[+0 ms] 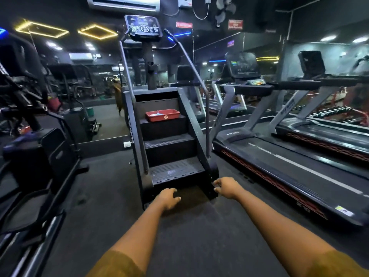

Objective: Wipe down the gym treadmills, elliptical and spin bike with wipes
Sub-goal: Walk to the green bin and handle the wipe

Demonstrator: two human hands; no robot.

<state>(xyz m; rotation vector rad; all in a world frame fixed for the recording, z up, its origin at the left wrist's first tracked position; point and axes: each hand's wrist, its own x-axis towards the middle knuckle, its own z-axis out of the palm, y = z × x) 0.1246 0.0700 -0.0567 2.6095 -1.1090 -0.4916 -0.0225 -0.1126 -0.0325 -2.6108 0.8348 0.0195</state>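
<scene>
I hold my left hand (168,197) and right hand (225,187) out empty, fingers loosely apart, before the black stair-climber machine (169,140); the black red-trimmed treadmill (279,166) stands just right.

Dark rubber floor (191,236), mirrored wall (259,62), yellow ceiling light frames (97,32).

We see a red tray (162,115) on the black stair climber (169,148); right of it, a black treadmill (279,166) with red-patterned side strip.
</scene>
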